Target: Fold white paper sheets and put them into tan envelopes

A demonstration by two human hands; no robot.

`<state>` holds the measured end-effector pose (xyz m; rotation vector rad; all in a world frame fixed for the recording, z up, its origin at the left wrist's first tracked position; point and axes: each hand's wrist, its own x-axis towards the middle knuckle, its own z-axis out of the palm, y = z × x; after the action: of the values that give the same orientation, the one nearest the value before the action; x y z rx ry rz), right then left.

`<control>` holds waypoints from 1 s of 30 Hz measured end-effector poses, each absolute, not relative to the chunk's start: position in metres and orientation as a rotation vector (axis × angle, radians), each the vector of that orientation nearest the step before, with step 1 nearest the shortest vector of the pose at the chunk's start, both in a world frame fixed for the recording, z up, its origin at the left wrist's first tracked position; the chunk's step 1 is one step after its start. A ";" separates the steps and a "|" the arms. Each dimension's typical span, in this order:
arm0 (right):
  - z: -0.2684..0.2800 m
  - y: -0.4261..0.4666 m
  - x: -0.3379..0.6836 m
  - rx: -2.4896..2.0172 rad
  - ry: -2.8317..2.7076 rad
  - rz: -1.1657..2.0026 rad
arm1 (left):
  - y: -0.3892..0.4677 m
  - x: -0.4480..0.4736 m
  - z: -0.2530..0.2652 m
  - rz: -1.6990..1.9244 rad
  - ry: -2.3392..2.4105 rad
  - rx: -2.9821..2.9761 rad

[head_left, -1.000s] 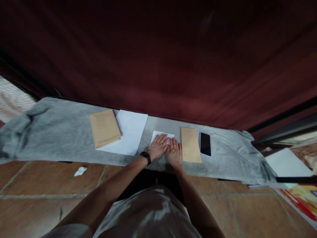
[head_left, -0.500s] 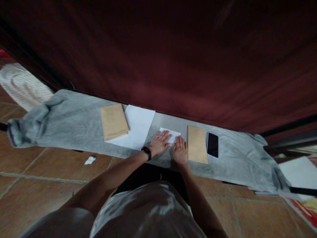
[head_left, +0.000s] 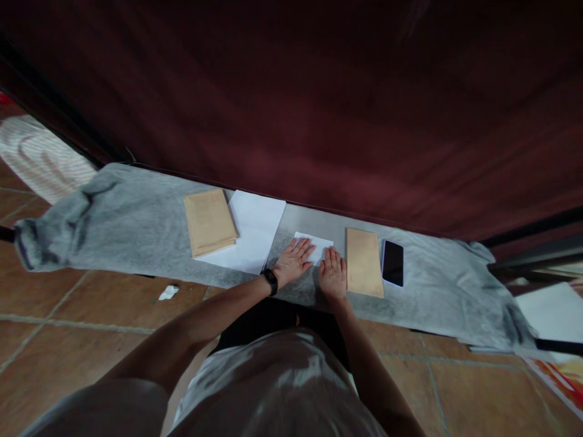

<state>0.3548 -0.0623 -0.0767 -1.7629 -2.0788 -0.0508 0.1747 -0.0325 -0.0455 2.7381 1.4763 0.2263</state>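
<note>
A small white piece of paper [head_left: 319,246], seemingly folded, lies on the grey cloth [head_left: 136,227] in front of me. My left hand [head_left: 295,262] presses flat on its left side with fingers spread. Along its right edge rests my right hand [head_left: 333,276], fingers stretched out and nearly together. Part of the paper is hidden beneath both hands. Just right of my right hand is a single brown envelope [head_left: 365,263]. To the left, a stack of brown envelopes [head_left: 209,223] sits partly on top of larger white sheets [head_left: 255,227].
A dark-screened phone [head_left: 393,263] lies right of the single envelope. Behind the cloth rises a dark red surface [head_left: 300,139]. A crumpled white scrap [head_left: 169,292] is on the tiled floor [head_left: 100,303]. White paper [head_left: 553,312] shows at the far right.
Both hands stay flat on the small paper, with hardly any movement. The whole view has shifted slightly.
</note>
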 end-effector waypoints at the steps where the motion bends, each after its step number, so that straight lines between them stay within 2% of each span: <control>1: -0.076 -0.062 0.355 -1.765 -2.072 -0.042 | -0.032 0.175 -0.046 0.227 1.479 2.734; 10: -0.065 -0.048 0.331 -1.663 -2.186 0.133 | -0.029 0.168 -0.054 0.284 1.432 2.715; 15: -0.066 -0.038 0.334 -1.713 -2.178 0.067 | -0.027 0.167 -0.059 0.371 1.531 2.633; 23: -0.075 -0.034 0.352 -1.773 -2.069 -0.033 | -0.033 0.171 -0.064 0.498 1.941 2.394; 30: -0.077 -0.039 0.350 -1.782 -1.921 0.029 | -0.032 0.171 -0.063 0.529 1.953 2.366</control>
<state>0.3502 -0.0393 -0.0774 -1.7821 -1.9207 0.0294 0.1709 -0.0316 -0.0626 2.3663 1.9535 0.5290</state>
